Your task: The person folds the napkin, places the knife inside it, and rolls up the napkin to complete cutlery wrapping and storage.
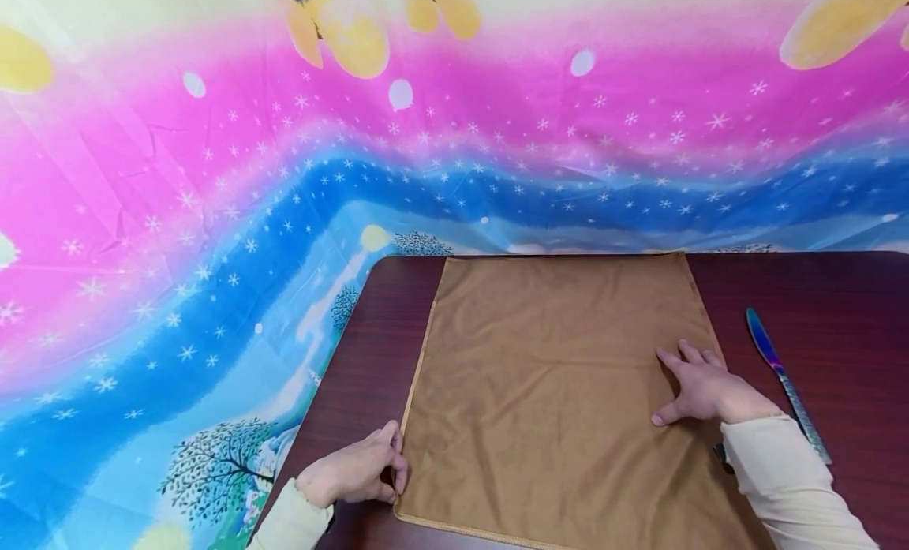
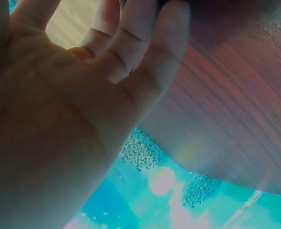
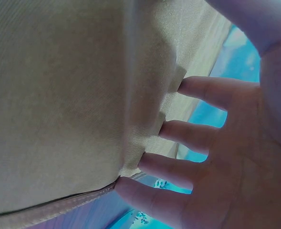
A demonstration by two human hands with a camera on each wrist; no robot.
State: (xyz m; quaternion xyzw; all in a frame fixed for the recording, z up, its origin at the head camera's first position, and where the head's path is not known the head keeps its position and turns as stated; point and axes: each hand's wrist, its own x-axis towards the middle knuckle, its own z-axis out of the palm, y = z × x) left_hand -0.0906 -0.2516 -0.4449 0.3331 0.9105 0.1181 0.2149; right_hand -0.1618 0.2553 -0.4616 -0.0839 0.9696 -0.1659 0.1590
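Note:
A brown cloth (image 1: 554, 376) with a stitched hem lies spread over the dark wooden table, lightly wrinkled. My left hand (image 1: 362, 467) is at its near left corner, fingers bent and thumb low, pinching the hem. In the left wrist view those fingertips are mostly cut off by the frame's top. My right hand (image 1: 699, 384) rests on the cloth near its right edge, fingers spread. The right wrist view shows these fingertips touching the cloth (image 3: 59, 105). Right of that hand lies a table knife (image 1: 784, 380) with a shiny rainbow finish and a textured handle.
The wooden table (image 1: 355, 361) shows dark reddish grain on both sides of the cloth. Behind it and to the left hangs a pink and blue printed backdrop (image 1: 497, 124) with snowflakes and trees. The cloth's far edge reaches the table's back edge.

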